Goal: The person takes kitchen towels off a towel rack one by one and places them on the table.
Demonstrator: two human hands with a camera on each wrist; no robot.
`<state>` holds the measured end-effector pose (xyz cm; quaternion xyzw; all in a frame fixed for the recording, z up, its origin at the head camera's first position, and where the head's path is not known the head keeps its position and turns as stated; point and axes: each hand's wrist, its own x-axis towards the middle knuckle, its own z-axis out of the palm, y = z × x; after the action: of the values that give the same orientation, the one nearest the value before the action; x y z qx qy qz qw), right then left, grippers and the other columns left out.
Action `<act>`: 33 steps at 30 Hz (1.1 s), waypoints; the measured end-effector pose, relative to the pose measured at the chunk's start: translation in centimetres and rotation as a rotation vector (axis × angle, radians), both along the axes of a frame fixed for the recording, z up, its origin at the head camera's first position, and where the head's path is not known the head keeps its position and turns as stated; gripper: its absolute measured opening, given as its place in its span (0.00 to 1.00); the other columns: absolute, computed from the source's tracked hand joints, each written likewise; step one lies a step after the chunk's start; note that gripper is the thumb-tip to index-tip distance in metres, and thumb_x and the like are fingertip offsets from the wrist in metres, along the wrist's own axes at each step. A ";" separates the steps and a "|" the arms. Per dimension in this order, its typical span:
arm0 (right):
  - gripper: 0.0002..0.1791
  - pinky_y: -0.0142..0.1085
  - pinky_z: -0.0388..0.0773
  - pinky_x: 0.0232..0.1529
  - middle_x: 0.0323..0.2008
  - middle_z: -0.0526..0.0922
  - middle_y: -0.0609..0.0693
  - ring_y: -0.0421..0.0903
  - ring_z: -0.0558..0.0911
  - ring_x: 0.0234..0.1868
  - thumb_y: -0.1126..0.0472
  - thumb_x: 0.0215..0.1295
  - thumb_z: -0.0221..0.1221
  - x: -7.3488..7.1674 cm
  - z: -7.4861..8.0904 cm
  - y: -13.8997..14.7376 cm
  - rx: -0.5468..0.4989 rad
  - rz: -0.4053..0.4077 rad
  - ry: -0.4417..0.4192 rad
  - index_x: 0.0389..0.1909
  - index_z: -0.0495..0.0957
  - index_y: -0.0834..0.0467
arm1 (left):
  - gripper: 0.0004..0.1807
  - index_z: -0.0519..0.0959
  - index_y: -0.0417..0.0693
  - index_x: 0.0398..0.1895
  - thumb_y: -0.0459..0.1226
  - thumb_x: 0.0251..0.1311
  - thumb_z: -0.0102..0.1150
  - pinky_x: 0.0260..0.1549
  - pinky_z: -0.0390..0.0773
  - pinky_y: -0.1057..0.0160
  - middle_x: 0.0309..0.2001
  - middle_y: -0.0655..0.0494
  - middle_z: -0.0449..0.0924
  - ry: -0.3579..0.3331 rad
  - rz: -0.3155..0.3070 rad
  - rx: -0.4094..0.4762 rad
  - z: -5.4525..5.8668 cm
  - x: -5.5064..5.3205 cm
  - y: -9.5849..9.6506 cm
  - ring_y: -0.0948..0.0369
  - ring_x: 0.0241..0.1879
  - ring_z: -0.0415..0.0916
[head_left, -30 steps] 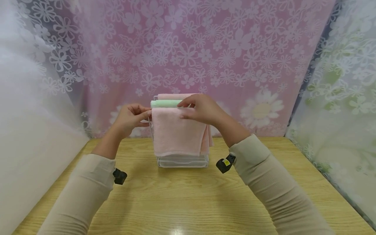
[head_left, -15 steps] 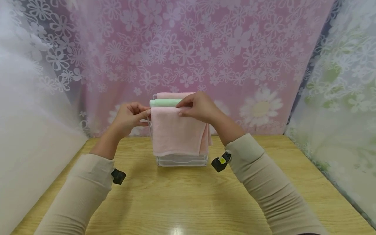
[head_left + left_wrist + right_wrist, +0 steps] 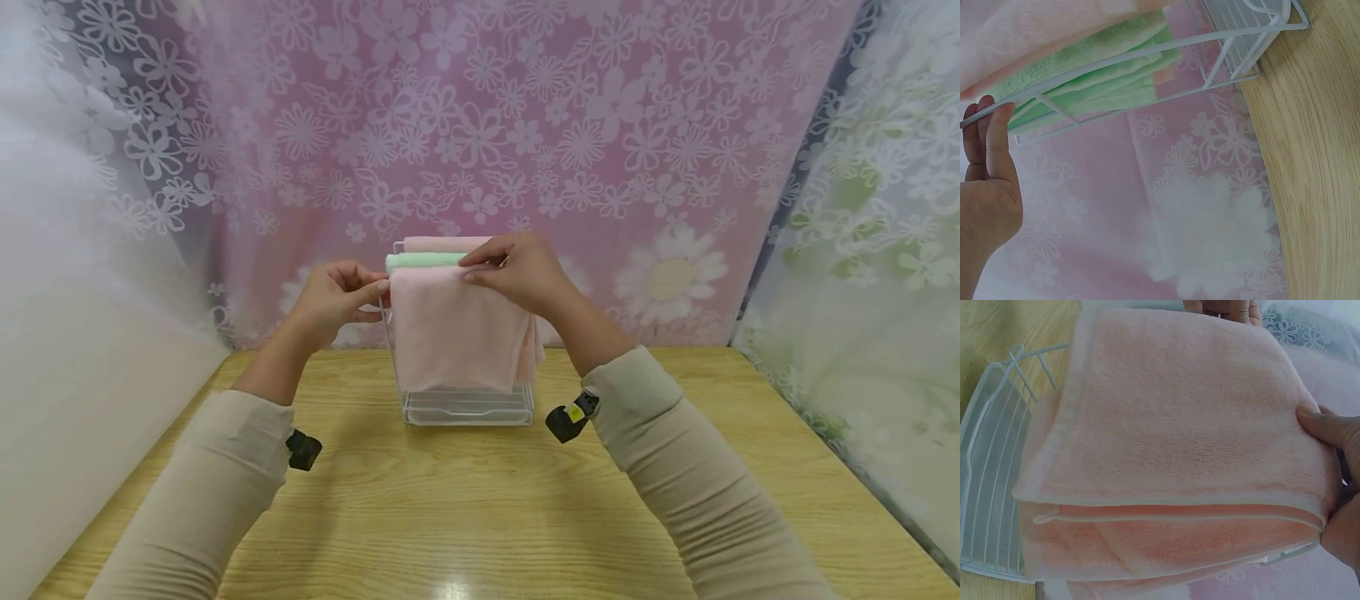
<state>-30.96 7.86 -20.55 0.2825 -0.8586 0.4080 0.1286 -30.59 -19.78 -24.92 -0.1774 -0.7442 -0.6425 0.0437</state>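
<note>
A folded pink towel [image 3: 457,333] hangs at the front of a white wire rack [image 3: 468,414]. My right hand [image 3: 528,271] pinches its top edge, the thumb [image 3: 1317,422] on the near face and the fingers mostly hidden behind. My left hand [image 3: 330,304] grips the rack's upper left side; in the left wrist view its fingers [image 3: 999,147] curl at the white wire. Behind the front towel lie a green towel [image 3: 423,260] and, farther back, another pink towel [image 3: 446,243]. The front towel covers much of the rack.
The rack stands on a wood-grain table [image 3: 450,508] near its back edge. A pink flowered curtain [image 3: 480,117] hangs just behind. Pale sheets close in the left and right sides. Each sleeve cuff carries a small black camera [image 3: 567,422].
My right hand has risen slightly, and the front pink towel with it. Its lower edge sits higher, showing more of the rack's base wires. My left hand stays at the rack's side.
</note>
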 end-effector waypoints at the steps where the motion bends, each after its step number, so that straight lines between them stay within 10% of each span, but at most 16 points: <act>1: 0.08 0.34 0.74 0.30 0.39 0.86 0.47 0.45 0.76 0.32 0.61 0.59 0.70 0.1 0.1 0.1 -0.009 -0.005 0.003 0.40 0.88 0.55 | 0.05 0.79 0.40 0.31 0.33 0.65 0.61 0.36 0.84 0.57 0.32 0.55 0.84 0.001 -0.003 -0.003 0.0 0.0 0.0 0.59 0.34 0.83; 33: 0.09 0.30 0.76 0.30 0.33 0.85 0.50 0.44 0.80 0.33 0.61 0.57 0.71 2.2 0.6 2.3 -0.141 -0.034 0.116 0.38 0.88 0.58 | 0.08 0.76 0.33 0.35 0.32 0.67 0.59 0.36 0.84 0.57 0.29 0.51 0.81 0.045 0.012 -0.051 0.3 0.2 0.2 0.55 0.31 0.83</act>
<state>-28.79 10.20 -19.94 0.2814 -0.8236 0.4480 0.2045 -30.37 -19.55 -24.67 -0.1882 -0.7602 -0.6190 0.0598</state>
